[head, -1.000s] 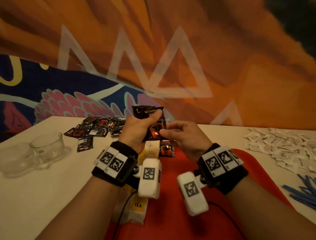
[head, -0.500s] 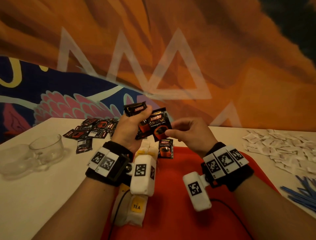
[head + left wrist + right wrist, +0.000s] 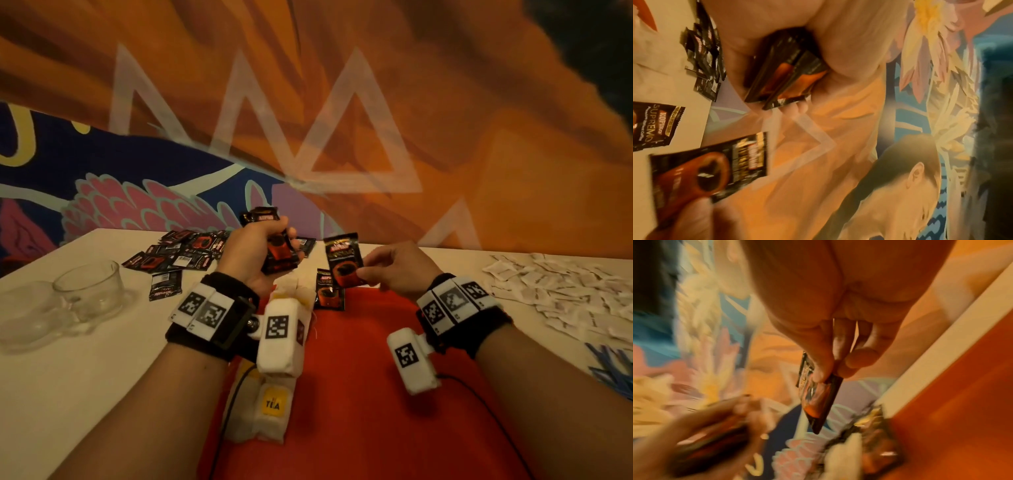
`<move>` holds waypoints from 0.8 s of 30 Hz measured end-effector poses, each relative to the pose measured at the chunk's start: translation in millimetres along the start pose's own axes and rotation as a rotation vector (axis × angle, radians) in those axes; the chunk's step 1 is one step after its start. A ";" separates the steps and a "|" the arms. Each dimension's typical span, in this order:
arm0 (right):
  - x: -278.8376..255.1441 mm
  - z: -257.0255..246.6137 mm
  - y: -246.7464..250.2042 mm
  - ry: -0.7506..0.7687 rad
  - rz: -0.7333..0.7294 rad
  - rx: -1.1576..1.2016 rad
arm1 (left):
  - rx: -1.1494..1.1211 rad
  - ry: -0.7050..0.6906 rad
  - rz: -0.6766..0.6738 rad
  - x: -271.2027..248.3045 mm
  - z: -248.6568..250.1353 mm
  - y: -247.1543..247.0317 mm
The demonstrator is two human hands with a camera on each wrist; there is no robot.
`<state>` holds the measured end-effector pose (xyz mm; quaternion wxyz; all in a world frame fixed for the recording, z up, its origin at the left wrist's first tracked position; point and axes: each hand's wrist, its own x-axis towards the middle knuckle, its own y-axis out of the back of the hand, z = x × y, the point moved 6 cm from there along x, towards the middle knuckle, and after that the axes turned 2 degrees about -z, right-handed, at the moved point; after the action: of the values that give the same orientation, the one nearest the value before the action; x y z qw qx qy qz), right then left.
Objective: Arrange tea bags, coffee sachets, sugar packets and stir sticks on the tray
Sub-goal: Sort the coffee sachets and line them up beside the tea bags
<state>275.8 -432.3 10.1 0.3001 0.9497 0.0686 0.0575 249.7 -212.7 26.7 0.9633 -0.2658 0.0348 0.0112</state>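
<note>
fingers mid-deal: one coffee sachet pinched over the red tray

fingertips of my right hand (image 3: 394, 269) pinch the lower right edge of a single coffee sachet (image 3: 344, 258), thumb on one face and index finger behind it. my left hand (image 3: 255, 253) is curled around a small stack of sachets (image 3: 279, 246), fanned slightly in the palm. the wrist views confirm both grips, though the right one is blurred.

where things stand, as far as i can judge: the task is early. along the left side of the red tray (image 3: 376, 394) lies a row of white tea bags (image 3: 272, 407), the nearest one showing a yellow "tea" tag. at the far edge of the tray one laid sachet (image 3: 330, 289) rests flat beside the tea bags. the sachet i am pinching hangs in the air just above and to the right of it, so the coffee row has only begun.

still to do: a loose pile of coffee sachets (image 3: 185, 251) sits on the white table (image 3: 68, 377) to the far left, off the tray. a wide scatter of white sugar packets (image 3: 561, 294) lies on the table to the right, untouched. blue stir sticks (image 3: 613, 366) lie at the right edge of view, also off the tray. two clear glass cups (image 3: 87, 287) stand on the table at my left.

the pinched sachet stands nearly upright, its long axis vertical with a slight lean to the left at the top. its printed face is turned toward me, brand name at the top, cup picture below. the laid sachet points the same way, name end away from me.
</note>
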 end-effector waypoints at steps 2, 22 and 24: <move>5.0 24.9 5.9 -0.144 0.017 -0.132 | -0.023 0.020 -0.019 -0.8 1.4 1.3; 15.3 56.3 -13.3 -0.435 -0.083 -0.078 | 0.006 0.035 -0.067 -4.1 3.7 -1.2; 15.1 55.9 -13.9 -0.441 -0.083 -0.076 | 0.011 0.037 -0.065 -4.2 3.8 -1.0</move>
<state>297.7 -449.9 -42.4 0.3456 0.9237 0.0381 -0.1611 245.8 -211.6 30.8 0.9638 -0.2616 0.0442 -0.0251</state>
